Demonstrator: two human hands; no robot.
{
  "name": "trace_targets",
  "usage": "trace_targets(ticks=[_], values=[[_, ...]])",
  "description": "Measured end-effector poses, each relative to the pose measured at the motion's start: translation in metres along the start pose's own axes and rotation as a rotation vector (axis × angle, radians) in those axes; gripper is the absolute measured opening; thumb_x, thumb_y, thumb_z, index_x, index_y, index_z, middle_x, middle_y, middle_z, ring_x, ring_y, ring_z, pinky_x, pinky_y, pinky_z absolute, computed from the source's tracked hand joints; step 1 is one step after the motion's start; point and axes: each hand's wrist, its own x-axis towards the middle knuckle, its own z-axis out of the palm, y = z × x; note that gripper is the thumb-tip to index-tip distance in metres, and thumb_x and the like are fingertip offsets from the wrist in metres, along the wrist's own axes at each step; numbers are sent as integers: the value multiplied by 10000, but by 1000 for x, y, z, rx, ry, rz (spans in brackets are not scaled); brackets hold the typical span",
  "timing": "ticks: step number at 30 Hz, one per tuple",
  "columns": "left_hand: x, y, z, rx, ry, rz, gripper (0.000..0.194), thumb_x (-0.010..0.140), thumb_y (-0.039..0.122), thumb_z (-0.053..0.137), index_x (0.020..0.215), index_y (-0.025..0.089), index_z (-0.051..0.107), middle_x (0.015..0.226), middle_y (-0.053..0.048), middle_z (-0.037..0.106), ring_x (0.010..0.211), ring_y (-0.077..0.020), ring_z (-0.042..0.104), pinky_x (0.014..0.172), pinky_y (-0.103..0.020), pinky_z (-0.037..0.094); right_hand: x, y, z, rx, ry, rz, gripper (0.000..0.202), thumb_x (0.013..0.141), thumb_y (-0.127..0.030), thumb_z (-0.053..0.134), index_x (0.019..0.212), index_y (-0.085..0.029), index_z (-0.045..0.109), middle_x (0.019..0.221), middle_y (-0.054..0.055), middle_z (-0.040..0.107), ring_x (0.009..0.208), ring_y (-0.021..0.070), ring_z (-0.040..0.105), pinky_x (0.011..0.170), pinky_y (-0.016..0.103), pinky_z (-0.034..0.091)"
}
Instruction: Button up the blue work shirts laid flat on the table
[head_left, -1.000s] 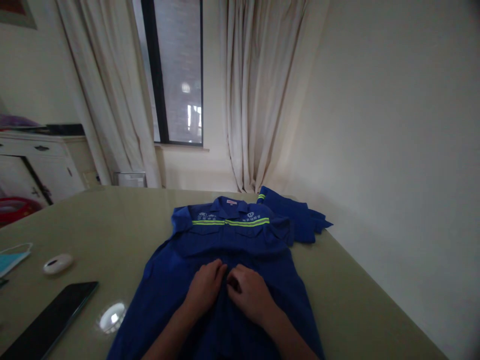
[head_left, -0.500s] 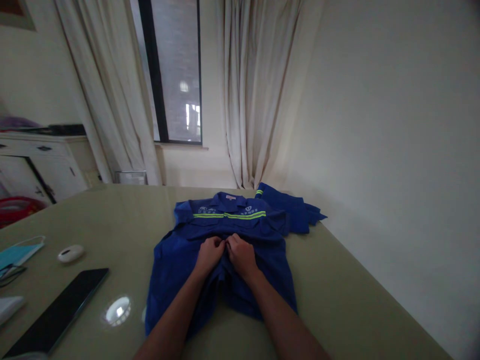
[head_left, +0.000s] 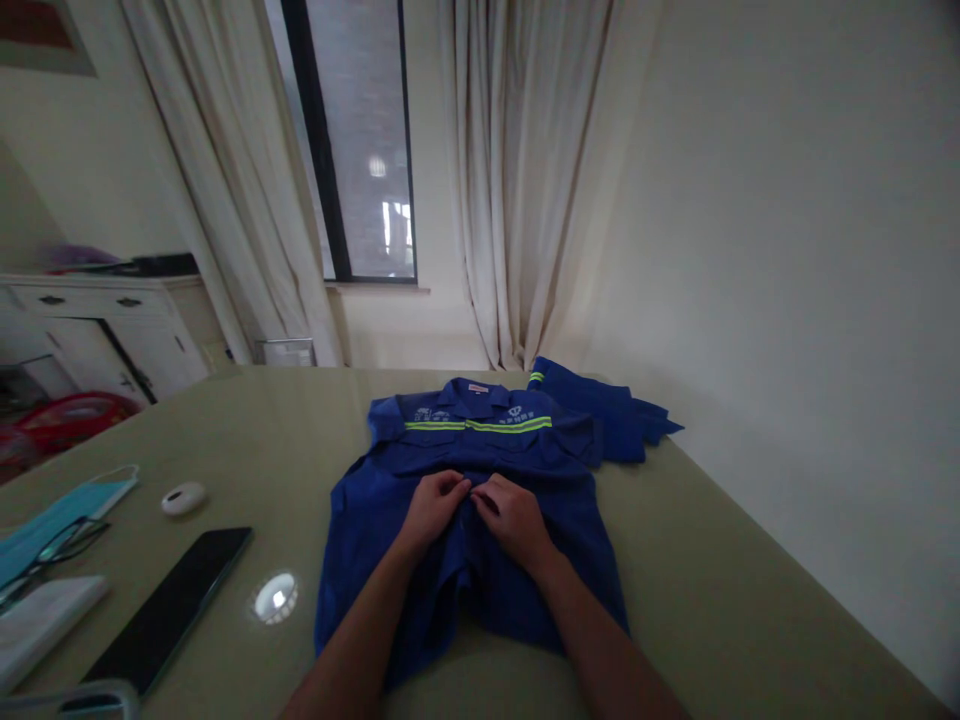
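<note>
A blue work shirt (head_left: 540,560) with a collar, short sleeves and a yellow-green stripe across the chest lies spread on the table, collar at the far end. Over the middle of its front my left hand (head_left: 435,508) is closed, thumb and fingers pinching the cloth by the centre opening. My right hand (head_left: 514,515) pinches the other side of the same opening, its fingertips almost touching those of the left. Whatever small part is between the fingertips is hidden. Below the hands, the front edges part towards the hem.
Folded blue clothing (head_left: 592,405) with a yellow-green band lies beyond the shirt's right shoulder, near the wall. On the left of the table (head_left: 300,440) are a phone (head_left: 169,610), a white oval object (head_left: 184,498), a blue face mask (head_left: 67,515), glasses (head_left: 71,542) and a white box (head_left: 49,625).
The view has turned slightly left, so everything sits further right. My right hand has shifted a little and shows more of its thumb. Both hands keep pinching the shirt front.
</note>
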Motion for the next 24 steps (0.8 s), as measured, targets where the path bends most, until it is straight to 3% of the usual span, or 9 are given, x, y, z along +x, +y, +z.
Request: trace_targets(ticks=[6, 13, 21, 24], values=[[-8, 7, 4, 67, 63, -4, 243, 857, 370, 574, 806, 199, 738, 777, -20, 749, 744, -185, 668, 686, -262, 441, 4, 0, 1, 11, -57, 17, 155, 985, -218, 592, 911, -217, 729, 877, 16, 676, 816, 158, 648, 736, 247, 437], [-10, 8, 9, 101, 95, -7, 218, 868, 322, 574, 813, 205, 750, 770, -17, 747, 718, -172, 654, 663, -258, 415, 6, -2, 0, 72, -68, 37, 146, 957, -194, 613, 891, -220, 740, 871, 20, 681, 801, 158, 645, 734, 246, 445], [-9, 8, 5, 31, 67, 46, 290, 881, 406, 561, 826, 189, 746, 778, -21, 747, 728, -183, 655, 663, -261, 443, 2, 0, 10, 297, 147, 143, 136, 929, -256, 653, 846, -211, 750, 786, 15, 670, 723, 162, 625, 683, 262, 444], [-10, 8, 4, 18, 58, 52, 310, 886, 423, 555, 829, 187, 746, 771, -25, 747, 722, -187, 657, 654, -264, 442, 2, 2, 12, 332, 153, 134, 128, 916, -270, 672, 833, -202, 742, 771, 12, 662, 709, 160, 615, 666, 258, 438]])
